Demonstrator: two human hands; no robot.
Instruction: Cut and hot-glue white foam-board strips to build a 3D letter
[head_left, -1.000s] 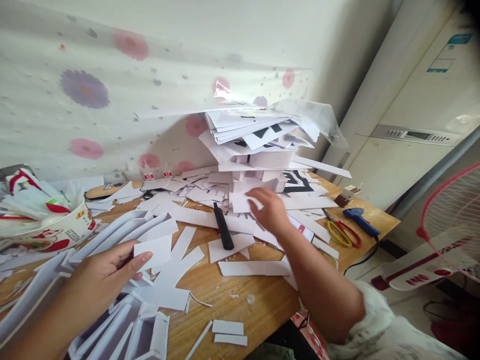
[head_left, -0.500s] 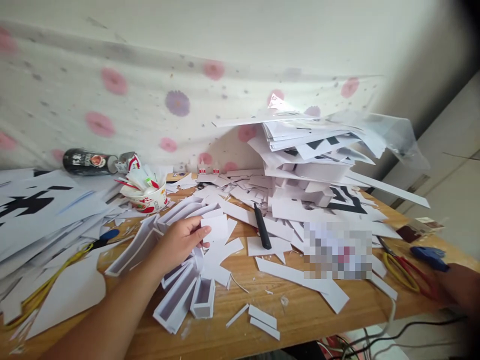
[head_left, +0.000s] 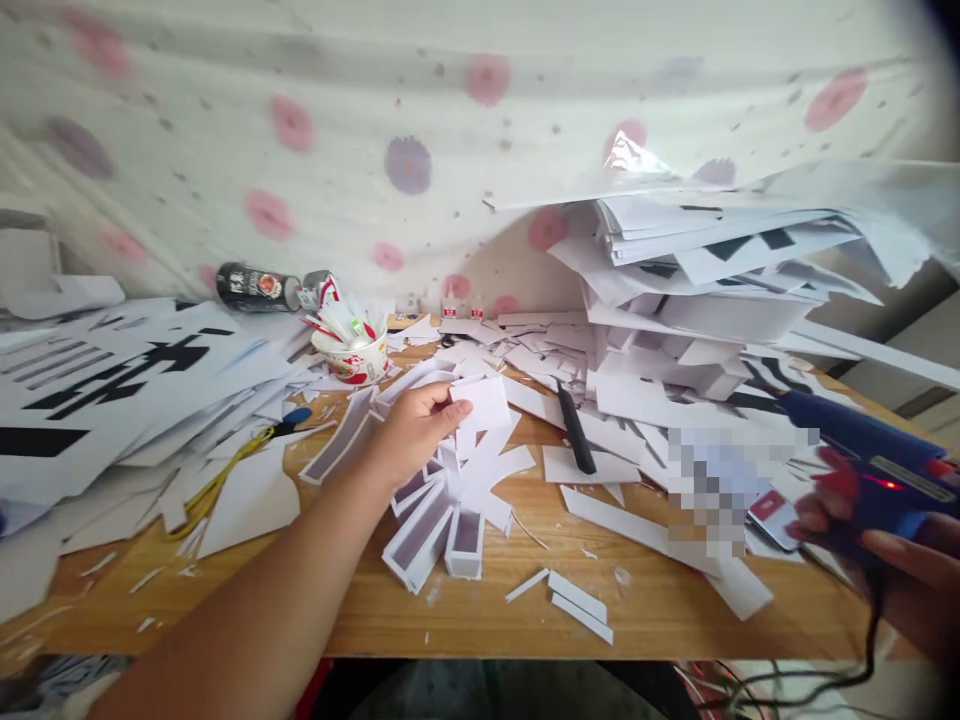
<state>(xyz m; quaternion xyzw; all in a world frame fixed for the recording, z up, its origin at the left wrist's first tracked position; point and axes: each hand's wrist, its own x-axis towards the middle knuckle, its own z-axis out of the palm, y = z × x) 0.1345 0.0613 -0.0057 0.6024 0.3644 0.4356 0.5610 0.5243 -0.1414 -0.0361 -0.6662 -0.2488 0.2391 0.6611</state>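
My left hand is closed on a small white foam-board piece, held above a cluster of white channel-shaped strips on the wooden table. At the right edge my right hand grips a blue hot glue gun, its nozzle pointing left and a red light glowing on its body. A black cord hangs from the gun below the table edge.
A tall stack of white sheets and foam boards rises at the back right. A black knife lies mid-table. A paper cup of scraps, a dark can, printed sheets and yellow-handled scissors sit left.
My right hand left the paper pile, went to the table's right end and now holds the blue glue gun up. The view swung left; my left hand kept the white piece.
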